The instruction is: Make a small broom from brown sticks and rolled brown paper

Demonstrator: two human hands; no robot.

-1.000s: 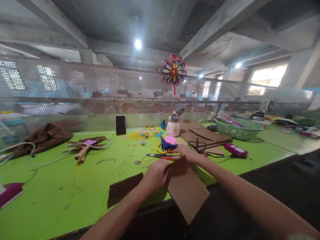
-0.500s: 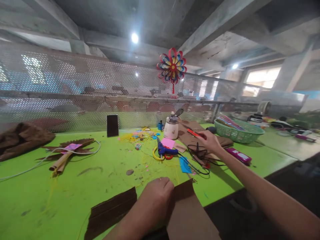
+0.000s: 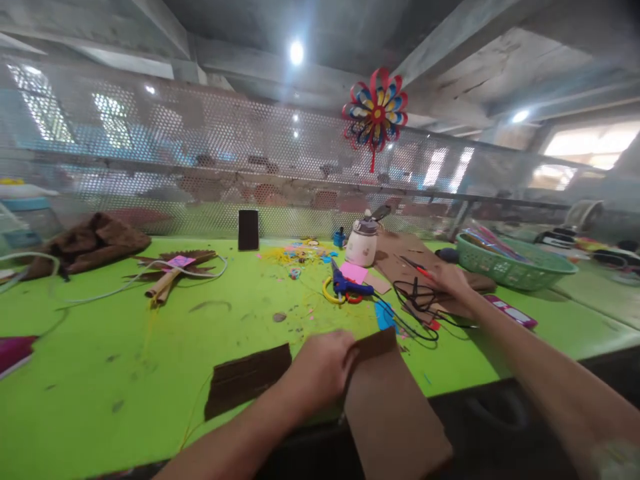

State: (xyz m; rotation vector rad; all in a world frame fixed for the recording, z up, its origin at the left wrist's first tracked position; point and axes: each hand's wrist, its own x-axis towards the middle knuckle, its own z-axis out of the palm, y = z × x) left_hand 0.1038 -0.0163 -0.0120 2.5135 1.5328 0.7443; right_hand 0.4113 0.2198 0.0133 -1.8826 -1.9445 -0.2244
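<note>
My left hand [image 3: 325,367], fingers closed, grips the edge of a brown cardboard sheet [image 3: 395,407] that hangs over the table's front edge. Left of that hand lies a darker, ridged brown strip [image 3: 247,380]; whether it joins the sheet is hidden by the hand. My right hand [image 3: 447,280] is stretched out to the right, its fingers closed at the end of a thin red tool with a dark pointed tip [image 3: 424,271], low over brown paper [image 3: 400,250]. Near it are a tangle of black cable [image 3: 415,293] and a blue glue gun [image 3: 353,287].
A white bottle [image 3: 362,245] with its lid up stands mid-table by a pink paper [image 3: 354,273]. Behind my right hand sits a green basket [image 3: 520,270]. A brown paper craft [image 3: 167,280], a dark upright tablet [image 3: 249,230] and scattered scraps [image 3: 300,253] are farther left.
My view has turned a little left and down. My right hand has lowered the red tool toward the brown paper. My left hand keeps hold of the cardboard.
</note>
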